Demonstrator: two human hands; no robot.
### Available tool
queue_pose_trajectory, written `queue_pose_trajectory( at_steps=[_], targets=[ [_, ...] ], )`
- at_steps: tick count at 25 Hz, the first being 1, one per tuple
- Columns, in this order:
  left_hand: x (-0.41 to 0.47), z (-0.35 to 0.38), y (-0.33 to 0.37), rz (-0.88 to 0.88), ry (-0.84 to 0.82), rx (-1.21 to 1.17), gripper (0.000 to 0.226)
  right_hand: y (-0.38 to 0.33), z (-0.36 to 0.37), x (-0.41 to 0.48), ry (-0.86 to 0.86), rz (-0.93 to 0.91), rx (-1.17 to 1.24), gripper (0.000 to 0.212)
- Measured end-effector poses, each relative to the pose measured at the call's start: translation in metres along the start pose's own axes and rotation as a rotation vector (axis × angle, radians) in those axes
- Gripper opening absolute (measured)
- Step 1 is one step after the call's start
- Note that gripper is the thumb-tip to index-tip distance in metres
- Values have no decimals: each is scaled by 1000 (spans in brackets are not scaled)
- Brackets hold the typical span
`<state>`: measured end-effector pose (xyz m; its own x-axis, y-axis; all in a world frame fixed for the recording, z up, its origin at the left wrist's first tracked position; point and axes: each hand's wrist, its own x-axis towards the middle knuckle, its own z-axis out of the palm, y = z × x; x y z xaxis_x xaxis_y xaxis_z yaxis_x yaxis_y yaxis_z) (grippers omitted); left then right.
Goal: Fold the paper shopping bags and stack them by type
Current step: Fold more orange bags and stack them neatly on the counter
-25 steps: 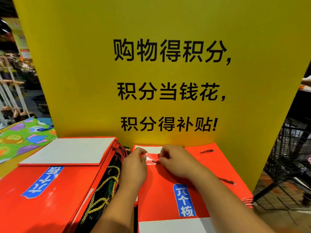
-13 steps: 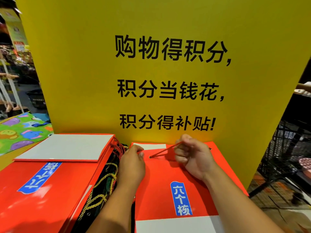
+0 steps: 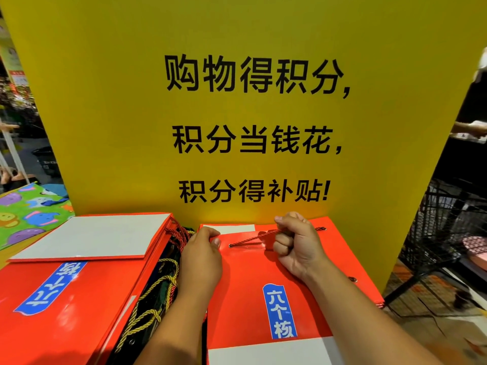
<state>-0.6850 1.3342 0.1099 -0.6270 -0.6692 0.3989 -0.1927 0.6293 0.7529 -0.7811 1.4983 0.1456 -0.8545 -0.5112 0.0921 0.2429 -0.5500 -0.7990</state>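
Pinned the top red bag flat on the right-hand stack with the left grip, fingers curled over its upper-left corner. Clasped its dark rope handle, taut from the eyelet, in the right grip, closed to a fist.

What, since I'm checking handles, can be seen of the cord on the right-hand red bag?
The cord is a thin, twisted, dark red rope. It rises taut from an eyelet in the flat red bag into the right hand, which grips it in a fist. A short stretch shows at a second eyelet past the hand.
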Motion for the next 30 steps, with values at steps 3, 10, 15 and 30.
queue_pose_trajectory(
  at_steps=[3, 10, 15, 30],
  targets=[
    [-1, -1, 0, -4, 22, 11, 14, -32, 15, -11, -146, -119, -415, 13],
    [-8, -7, 11, 11, 65, 41, 16, -82, -43, -6, 111, 86, -1429, 17],
    [-8, -20, 23, 33, 230, -56, 14, -73, -56, -51, -70, 257, -1195, 36],
    [-44, -103, 175, 153, -776, -730, 81, -171, 77, -126, -245, -308, -777, 25]
  ],
)
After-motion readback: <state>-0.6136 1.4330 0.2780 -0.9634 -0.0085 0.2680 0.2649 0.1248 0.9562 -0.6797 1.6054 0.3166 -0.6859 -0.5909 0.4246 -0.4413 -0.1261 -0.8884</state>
